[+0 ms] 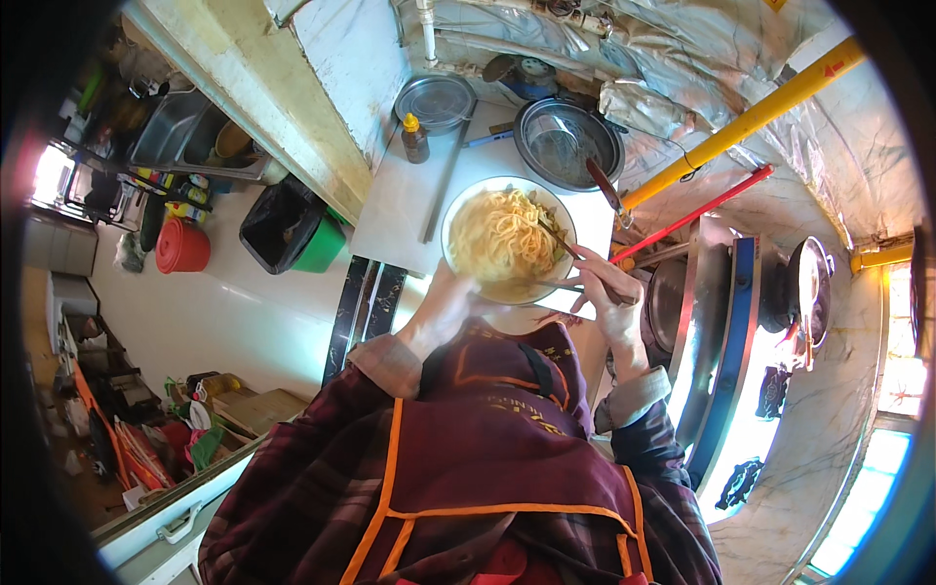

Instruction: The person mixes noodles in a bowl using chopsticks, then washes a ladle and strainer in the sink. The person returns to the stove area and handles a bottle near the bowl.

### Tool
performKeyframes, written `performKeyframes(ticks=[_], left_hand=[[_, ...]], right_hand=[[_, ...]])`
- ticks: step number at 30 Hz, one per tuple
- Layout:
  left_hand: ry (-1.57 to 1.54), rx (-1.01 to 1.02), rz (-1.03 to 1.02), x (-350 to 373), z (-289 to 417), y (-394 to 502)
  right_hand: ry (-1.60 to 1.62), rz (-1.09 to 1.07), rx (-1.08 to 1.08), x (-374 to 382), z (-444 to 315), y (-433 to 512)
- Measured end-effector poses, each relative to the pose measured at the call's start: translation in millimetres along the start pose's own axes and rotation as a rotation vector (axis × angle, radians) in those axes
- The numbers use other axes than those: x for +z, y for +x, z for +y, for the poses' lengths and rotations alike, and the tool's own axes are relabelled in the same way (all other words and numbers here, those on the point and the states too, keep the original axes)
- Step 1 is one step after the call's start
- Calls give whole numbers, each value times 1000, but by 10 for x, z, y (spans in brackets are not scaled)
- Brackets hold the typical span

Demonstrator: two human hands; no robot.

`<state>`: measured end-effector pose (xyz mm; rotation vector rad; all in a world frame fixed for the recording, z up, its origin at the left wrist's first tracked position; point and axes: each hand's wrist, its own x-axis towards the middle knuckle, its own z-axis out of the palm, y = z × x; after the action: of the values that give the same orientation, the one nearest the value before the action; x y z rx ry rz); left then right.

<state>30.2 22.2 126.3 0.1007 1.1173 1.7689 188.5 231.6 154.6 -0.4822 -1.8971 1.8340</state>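
Note:
A large white bowl stands on the counter in front of me, filled with yellow noodles. Darker greenish bits show along its right inner side. My left hand, blurred, grips the bowl's near left rim, with its fingertips hard to make out. My right hand holds a pair of brown chopsticks at the bowl's right side. The chopsticks are spread apart. One tip reaches into the noodles, and the other stick crosses the near right rim.
Behind the bowl sits a dark pan with a brown-handled utensil. A yellow-capped bottle and a round lid are at back left. A yellow pipe and a gas stove flank the right. A green bin stands left.

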Motion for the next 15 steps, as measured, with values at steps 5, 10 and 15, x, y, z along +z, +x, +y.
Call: performKeyframes(ticks=[5,10,15], left_hand=[[-11,42,2,30,-43,-14],[105,72,-12,153,50,26],[166,14,85,136,-29,129]], right_hand=[[-112,109,-59,-174,87,41],[140,341,100,-213,359,7],[386,416,247,-107,663,-65]])
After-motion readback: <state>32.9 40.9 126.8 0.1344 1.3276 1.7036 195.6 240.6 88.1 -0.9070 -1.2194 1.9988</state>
